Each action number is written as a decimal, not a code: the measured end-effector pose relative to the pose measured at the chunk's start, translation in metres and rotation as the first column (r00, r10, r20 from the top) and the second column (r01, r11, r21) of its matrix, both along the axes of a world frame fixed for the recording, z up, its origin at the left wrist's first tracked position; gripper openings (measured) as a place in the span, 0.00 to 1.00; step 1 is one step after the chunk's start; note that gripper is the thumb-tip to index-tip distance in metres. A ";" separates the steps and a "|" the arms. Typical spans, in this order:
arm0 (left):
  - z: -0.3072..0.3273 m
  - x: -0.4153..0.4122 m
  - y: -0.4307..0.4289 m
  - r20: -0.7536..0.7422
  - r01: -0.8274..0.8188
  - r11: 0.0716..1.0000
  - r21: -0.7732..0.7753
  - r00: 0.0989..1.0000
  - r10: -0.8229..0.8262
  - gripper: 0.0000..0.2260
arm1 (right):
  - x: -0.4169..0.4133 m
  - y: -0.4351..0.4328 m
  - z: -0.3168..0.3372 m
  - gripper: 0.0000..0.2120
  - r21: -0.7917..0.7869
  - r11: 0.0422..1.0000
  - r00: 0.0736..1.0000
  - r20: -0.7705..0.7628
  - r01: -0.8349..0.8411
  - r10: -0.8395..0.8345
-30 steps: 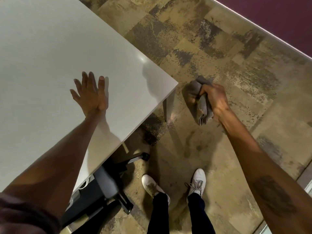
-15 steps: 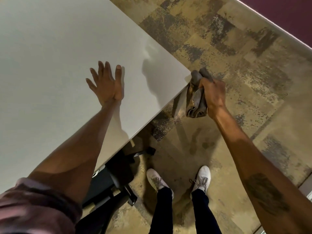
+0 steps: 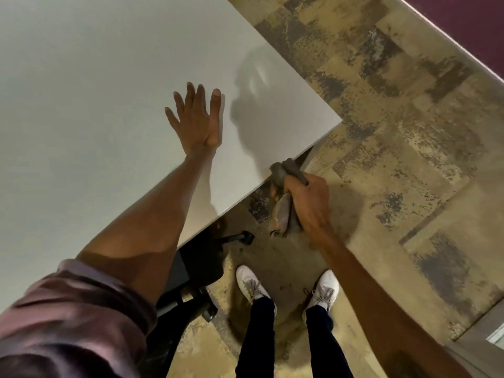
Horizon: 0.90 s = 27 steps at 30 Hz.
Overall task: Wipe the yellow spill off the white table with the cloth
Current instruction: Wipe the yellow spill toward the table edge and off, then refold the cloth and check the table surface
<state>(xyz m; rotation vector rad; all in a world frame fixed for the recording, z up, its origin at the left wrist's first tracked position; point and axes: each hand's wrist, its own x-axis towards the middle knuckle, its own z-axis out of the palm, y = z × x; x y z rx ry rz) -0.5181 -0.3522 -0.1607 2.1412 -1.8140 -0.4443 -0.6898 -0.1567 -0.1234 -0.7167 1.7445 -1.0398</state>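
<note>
The white table (image 3: 95,77) fills the upper left of the head view. No yellow spill shows on the part of it that I see. My left hand (image 3: 197,121) lies flat on the tabletop with fingers spread and nothing in it. My right hand (image 3: 309,200) is closed around a bunched grey cloth (image 3: 283,211), just off the table's near edge. The cloth's top end touches or overlaps that edge, and the rest hangs down below the hand.
A dark office chair (image 3: 191,271) sits partly under the table by my left arm. My two white shoes (image 3: 252,285) stand on the mottled brown carpet (image 3: 395,132). A dark red wall (image 3: 463,20) runs along the upper right.
My right hand has carried the cloth from out over the floor, past the table's corner, in to the near table edge. My left hand stays flat on the table.
</note>
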 end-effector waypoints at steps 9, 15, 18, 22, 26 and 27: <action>0.022 0.008 0.022 -0.129 0.106 0.992 0.069 0.987 -0.096 0.28 | 0.062 0.032 -0.009 0.08 0.115 0.948 0.949 0.144 -0.298 0.281; 0.070 0.073 0.031 -0.228 0.143 0.971 0.192 0.969 -0.097 0.29 | 0.071 0.023 0.026 0.15 0.200 0.914 0.901 0.338 -0.353 0.273; 0.086 0.119 0.039 -0.192 0.063 0.968 0.242 0.981 -0.016 0.33 | 0.086 0.008 0.050 0.10 0.142 0.895 0.886 0.274 -0.422 0.374; 0.114 0.188 0.055 -0.161 -0.068 0.967 0.246 0.981 0.110 0.37 | 0.131 -0.024 0.091 0.09 -0.001 0.861 0.829 0.266 -0.509 0.491; 0.152 0.264 0.071 -0.115 -0.123 0.965 0.230 0.982 0.153 0.35 | 0.196 -0.046 0.119 0.05 -0.037 0.817 0.803 0.162 -0.575 0.573; 0.161 0.283 0.076 -0.100 -0.143 0.963 0.229 0.981 0.169 0.34 | 0.214 -0.049 0.122 0.02 -0.033 0.802 0.793 0.130 -0.597 0.595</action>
